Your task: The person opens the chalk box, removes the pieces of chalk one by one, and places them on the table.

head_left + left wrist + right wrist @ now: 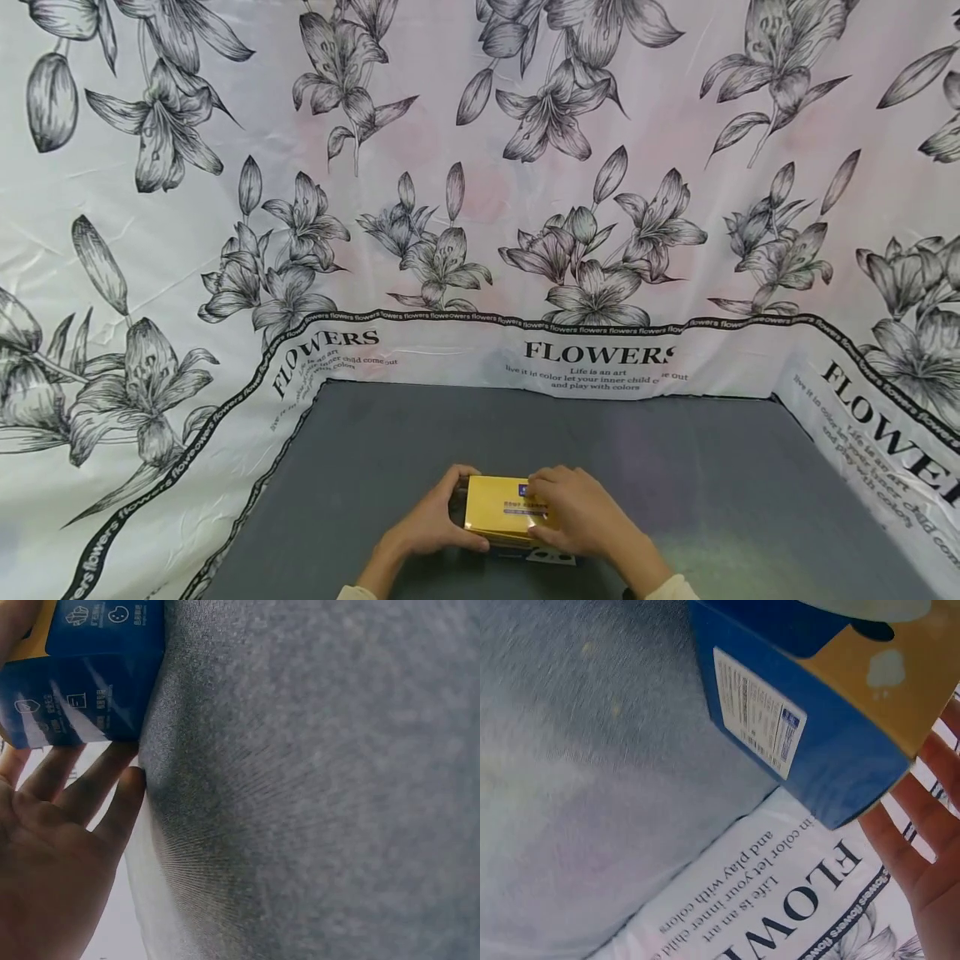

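Early stage: yellow-and-blue box [501, 510] rests on the grey table [712, 483] at 6 o'clock, left hand [431, 525] and right hand [573, 512] clasping its ends; box unopened, lifting yet undone

I see soft, even light in the head view, with faint glare on the glossy backdrop [480, 167] and bowed edges. Both wrist views look blurred close up, shadowed near the hands.

Grey felt tabletop [675, 467], white lily-print backdrop cloth [480, 167], "FLOWERS" lettering
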The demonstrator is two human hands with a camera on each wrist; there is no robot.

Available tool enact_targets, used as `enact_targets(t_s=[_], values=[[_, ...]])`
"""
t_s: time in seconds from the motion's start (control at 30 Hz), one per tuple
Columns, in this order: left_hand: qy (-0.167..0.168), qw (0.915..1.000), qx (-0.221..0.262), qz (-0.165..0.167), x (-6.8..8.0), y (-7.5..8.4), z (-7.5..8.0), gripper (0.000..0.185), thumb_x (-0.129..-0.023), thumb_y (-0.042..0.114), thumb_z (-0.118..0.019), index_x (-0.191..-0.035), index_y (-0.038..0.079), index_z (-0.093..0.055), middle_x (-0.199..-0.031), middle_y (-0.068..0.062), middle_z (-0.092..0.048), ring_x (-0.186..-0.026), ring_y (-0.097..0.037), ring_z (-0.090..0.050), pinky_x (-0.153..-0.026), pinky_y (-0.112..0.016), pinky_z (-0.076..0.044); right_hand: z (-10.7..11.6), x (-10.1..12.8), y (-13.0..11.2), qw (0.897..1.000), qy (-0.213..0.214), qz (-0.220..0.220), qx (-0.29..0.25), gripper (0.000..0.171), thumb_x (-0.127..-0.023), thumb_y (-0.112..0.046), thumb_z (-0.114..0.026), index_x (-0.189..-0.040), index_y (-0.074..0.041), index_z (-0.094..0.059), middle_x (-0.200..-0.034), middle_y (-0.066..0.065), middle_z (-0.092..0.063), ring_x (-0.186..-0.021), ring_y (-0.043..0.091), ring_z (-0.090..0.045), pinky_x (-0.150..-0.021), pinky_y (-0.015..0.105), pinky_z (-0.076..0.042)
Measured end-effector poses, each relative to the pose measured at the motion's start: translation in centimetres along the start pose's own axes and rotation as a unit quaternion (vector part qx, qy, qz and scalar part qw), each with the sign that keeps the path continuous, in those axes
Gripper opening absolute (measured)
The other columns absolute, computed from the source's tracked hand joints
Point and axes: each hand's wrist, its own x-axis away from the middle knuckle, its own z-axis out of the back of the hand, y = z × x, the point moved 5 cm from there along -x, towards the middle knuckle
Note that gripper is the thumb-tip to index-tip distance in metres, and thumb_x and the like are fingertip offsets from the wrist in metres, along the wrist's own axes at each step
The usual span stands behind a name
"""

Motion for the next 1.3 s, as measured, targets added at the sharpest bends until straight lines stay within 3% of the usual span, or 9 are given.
enact_targets(t_s=[0.17,0.3,0.5,0.67,0.9,1.03,1.17,1.3], values=[[0.007,0.9999,-0.008,0.012,0.1,0.0,0.2,0.092,-0.073,0.031,-0.093,-0.146,0.018,-0.038,-0.135,-0.003,-0.054,-0.127,-0.027,-0.053,-0.104,-0.053,-0.044,0.3,0.2,0.1,1.0,-0.021,0.004,-0.003,0.048,-0.083,-0.043,-0.081,-0.125,-0.021,-0.069,-0.129,-0.003,-0.067,-0.114,0.021,-0.065,-0.092,0.049,-0.054],[0.009,0.9999,-0.003,0.008,0.0,0.1,0.3,0.093,-0.072,0.028,-0.093,-0.146,0.018,-0.037,-0.135,-0.003,-0.054,-0.128,-0.027,-0.053,-0.104,-0.053,-0.044,0.5,0.2,0.8,1.0,-0.006,-0.003,-0.01,0.049,-0.082,-0.043,-0.081,-0.123,-0.02,-0.071,-0.127,-0.003,-0.069,-0.112,0.021,-0.066,-0.092,0.048,-0.054],[0.012,0.9999,-0.005,0.003,-0.2,0.1,0.4,0.096,-0.071,0.026,-0.094,-0.148,0.017,-0.036,-0.136,-0.003,-0.055,-0.13,-0.029,-0.053,-0.105,-0.053,-0.044,0.6,0.1,1.4,0.999,0.029,0.009,-0.028,0.045,-0.079,-0.044,-0.082,-0.115,-0.019,-0.073,-0.109,-0.008,-0.074,-0.089,0.006,-0.065,-0.078,0.035,-0.054],[0.016,0.9995,-0.027,0.009,-0.2,0.1,0.5,0.097,-0.07,0.03,-0.094,-0.147,0.016,-0.037,-0.136,-0.002,-0.056,-0.13,-0.028,-0.055,-0.105,-0.054,-0.044,0.5,0.0,1.7,0.997,0.035,0.003,-0.064,0.046,-0.076,-0.043,-0.083,-0.113,-0.018,-0.075,-0.106,-0.006,-0.076,-0.08,0.0,-0.06,-0.067,0.024,-0.047],[0.013,0.9992,-0.035,0.016,0.0,0.4,0.7,0.092,-0.07,0.031,-0.094,-0.144,0.021,-0.039,-0.136,-0.002,-0.056,-0.13,-0.027,-0.055,-0.105,-0.053,-0.044,0.3,-0.1,2.2,0.992,0.021,-0.034,-0.118,0.045,-0.078,-0.045,-0.081,-0.115,-0.019,-0.077,-0.107,-0.004,-0.076,-0.074,-0.003,-0.054,-0.063,0.02,-0.043],[0.003,0.9997,-0.025,0.006,0.1,0.5,0.6,0.088,-0.072,0.025,-0.094,-0.142,0.025,-0.04,-0.136,-0.002,-0.057,-0.128,-0.025,-0.056,-0.104,-0.05,-0.045,0.3,0.0,2.6,0.984,0.026,-0.046,-0.169,0.042,-0.081,-0.044,-0.08,-0.115,-0.019,-0.076,-0.103,-0.005,-0.076,-0.068,-0.003,-0.053,-0.059,0.02,-0.044],[-0.009,0.9999,-0.011,0.005,0.3,0.5,0.5,0.087,-0.073,0.02,-0.093,-0.141,0.026,-0.04,-0.134,-0.003,-0.058,-0.122,-0.023,-0.057,-0.099,-0.044,-0.048,0.5,0.4,3.1,0.974,0.059,-0.051,-0.213,0.039,-0.087,-0.045,-0.078,-0.117,-0.02,-0.075,-0.107,-0.003,-0.077,-0.078,0.002,-0.066,-0.067,0.025,-0.054],[-0.01,0.9999,-0.01,0.008,0.5,0.5,0.4,0.087,-0.074,0.02,-0.092,-0.142,0.026,-0.039,-0.133,-0.004,-0.057,-0.12,-0.022,-0.057,-0.094,-0.041,-0.05,1.1,0.7,3.3,0.966,0.111,-0.052,-0.227,0.038,-0.088,-0.044,-0.077,-0.12,-0.022,-0.074,-0.116,0.0,-0.076,-0.096,0.016,-0.074,-0.081,0.038,-0.06]])
